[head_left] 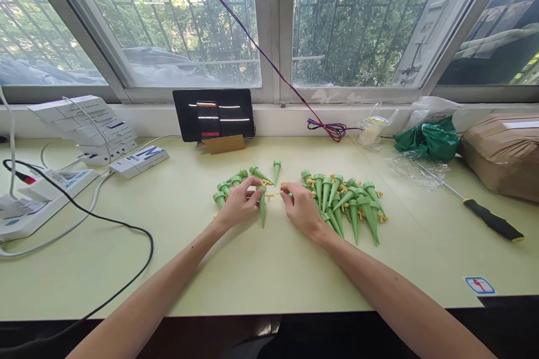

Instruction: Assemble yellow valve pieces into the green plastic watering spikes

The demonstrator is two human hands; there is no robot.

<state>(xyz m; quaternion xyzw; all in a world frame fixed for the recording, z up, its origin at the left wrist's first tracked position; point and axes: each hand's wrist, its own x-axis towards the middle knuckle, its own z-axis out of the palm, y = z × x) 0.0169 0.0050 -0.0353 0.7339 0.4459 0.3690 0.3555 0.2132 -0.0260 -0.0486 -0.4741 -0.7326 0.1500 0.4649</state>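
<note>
- Our left hand (239, 203) is nearly closed, thumb and fingers pinching a green spike (263, 210) near its cap, above the bench (219, 286).
- Our right hand (302, 208) has thumb and forefinger almost together, apparently on the end of a small yellow fitting (270, 197) between our hands.
- We judge this to be close handling of the two pieces; whether they are joined, we cannot tell. Any fine move here calls for a light pinch and steady wrists.
- The held spike points towards us, cap towards the window, its long axis running roughly front to back; whether its tip touches the bench is unclear.
- Beyond our hands, a lone spike (277, 170) also points our way.
- The heap of spikes (354, 219) beside our right hand points mostly towards us, at mixed slants.
</note>
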